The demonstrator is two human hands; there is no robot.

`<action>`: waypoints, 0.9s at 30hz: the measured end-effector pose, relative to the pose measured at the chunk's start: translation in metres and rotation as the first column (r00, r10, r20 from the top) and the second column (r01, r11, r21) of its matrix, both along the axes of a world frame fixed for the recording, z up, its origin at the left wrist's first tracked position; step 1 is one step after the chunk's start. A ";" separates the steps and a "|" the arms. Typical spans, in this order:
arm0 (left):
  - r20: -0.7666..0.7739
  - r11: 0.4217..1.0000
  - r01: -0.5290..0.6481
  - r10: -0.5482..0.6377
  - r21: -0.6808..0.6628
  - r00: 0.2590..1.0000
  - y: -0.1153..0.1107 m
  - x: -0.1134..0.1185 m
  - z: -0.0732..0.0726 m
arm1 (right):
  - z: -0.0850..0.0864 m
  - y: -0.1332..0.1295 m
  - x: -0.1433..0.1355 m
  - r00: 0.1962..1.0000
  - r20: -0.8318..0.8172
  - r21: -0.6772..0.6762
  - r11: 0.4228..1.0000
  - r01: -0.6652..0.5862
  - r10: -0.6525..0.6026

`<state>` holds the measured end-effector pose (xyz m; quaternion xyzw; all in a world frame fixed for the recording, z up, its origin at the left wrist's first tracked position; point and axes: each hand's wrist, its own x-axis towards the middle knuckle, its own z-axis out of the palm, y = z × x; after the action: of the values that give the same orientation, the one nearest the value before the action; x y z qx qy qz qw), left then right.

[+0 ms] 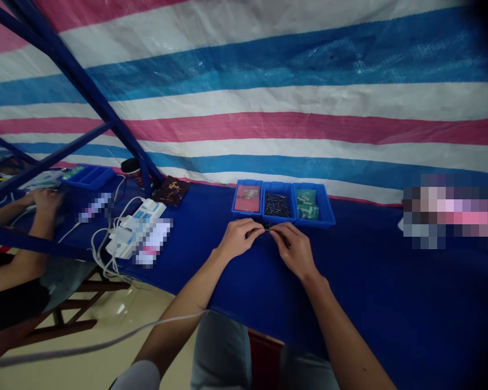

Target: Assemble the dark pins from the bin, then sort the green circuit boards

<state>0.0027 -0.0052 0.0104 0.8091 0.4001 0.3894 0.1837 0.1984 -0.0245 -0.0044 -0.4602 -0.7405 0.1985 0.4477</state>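
Note:
My left hand (241,238) and my right hand (295,246) meet over the blue table, just in front of the bins. The fingertips of both are pinched on a small thin metal piece (267,229) that spans the gap between them. Its exact kind is too small to make out. Right behind it stands a blue bin of loose dark screw-like metal parts (277,206). The bin to its left holds a pink block or packet (247,198) with a small clear bag on top. In the right bin lie green-and-clear small packets (307,203).
To the left are a white power strip (142,214) with tangled cables, a pixelated phone-like item (153,242) and a dark brown packet (171,190). Blue frame bars (85,92) cross there. Another person's hands (44,203) work beyond them. A pixelated object (451,211) lies at right.

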 end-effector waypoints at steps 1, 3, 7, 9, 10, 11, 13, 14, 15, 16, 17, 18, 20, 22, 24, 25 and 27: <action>0.001 1.000 0.001 -0.001 0.000 1.000 0.000 0.000 0.000 | 0.000 0.000 0.000 1.000 0.000 -0.005 1.000 0.002 -0.002; -0.003 1.000 0.000 0.000 -0.001 1.000 0.000 0.000 0.000 | 0.000 0.000 -0.001 1.000 -0.001 -0.006 1.000 0.004 -0.004; -0.022 1.000 0.001 -0.001 0.001 1.000 -0.001 0.000 0.001 | -0.001 0.000 -0.002 1.000 -0.009 0.027 1.000 -0.013 0.013; -0.028 1.000 0.006 -0.006 0.005 1.000 -0.001 0.000 0.000 | -0.001 0.000 -0.002 1.000 -0.012 0.038 0.999 -0.015 0.015; -0.029 1.000 0.009 -0.009 0.005 1.000 -0.001 0.000 0.000 | 0.000 0.000 -0.002 1.000 -0.014 0.041 0.999 -0.012 0.013; -0.026 1.000 0.010 -0.010 0.006 1.000 -0.001 0.000 -0.001 | 0.000 0.000 -0.002 1.000 -0.016 0.044 0.999 -0.010 0.011; -0.016 1.000 0.013 -0.013 0.003 1.000 -0.001 0.001 -0.002 | 0.000 0.000 -0.001 1.000 -0.014 0.041 0.999 -0.012 0.013; -0.012 1.000 0.014 -0.014 0.002 1.000 -0.001 0.001 -0.002 | 0.001 0.000 -0.001 1.000 -0.013 0.036 0.999 -0.015 0.016; -0.008 1.000 0.016 -0.016 0.000 1.000 -0.001 0.001 -0.003 | 0.001 0.000 -0.001 1.000 -0.011 0.030 0.999 -0.019 0.020; -0.005 1.000 0.018 -0.018 0.000 1.000 -0.001 0.000 -0.004 | 0.001 -0.001 -0.001 1.000 -0.009 0.021 0.999 -0.027 0.027; -0.002 1.000 0.020 -0.020 -0.001 1.000 0.000 0.000 -0.004 | 0.001 -0.001 -0.001 0.999 -0.006 0.015 0.999 -0.033 0.033; 0.001 1.000 0.021 -0.021 -0.001 1.000 0.000 0.000 -0.004 | 0.001 -0.001 -0.001 0.999 -0.005 0.009 0.999 -0.036 0.036; 0.010 1.000 0.024 -0.024 0.001 1.000 0.000 0.000 -0.005 | 0.001 -0.001 -0.002 0.999 -0.001 0.000 0.999 -0.037 0.037; 0.018 1.000 0.029 -0.029 0.003 0.999 0.001 0.000 -0.005 | 0.001 -0.001 -0.002 0.999 0.002 -0.003 0.999 -0.035 0.035; 0.025 0.999 0.034 -0.034 0.007 0.999 0.001 0.000 -0.005 | 0.001 -0.001 -0.002 0.999 0.009 -0.009 0.999 -0.040 0.040; 0.027 0.999 0.036 -0.036 0.009 0.999 0.001 0.000 -0.005 | 0.001 -0.001 -0.001 0.999 0.014 -0.013 0.999 -0.042 0.042; 0.027 0.999 0.035 -0.035 0.011 0.999 0.000 0.000 -0.004 | 0.001 -0.001 -0.001 0.999 0.028 -0.021 0.999 -0.042 0.043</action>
<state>0.0029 -0.0050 0.0063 0.8115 0.3811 0.3994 0.1916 0.1970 -0.0258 -0.0035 -0.4517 -0.7544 0.2091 0.4278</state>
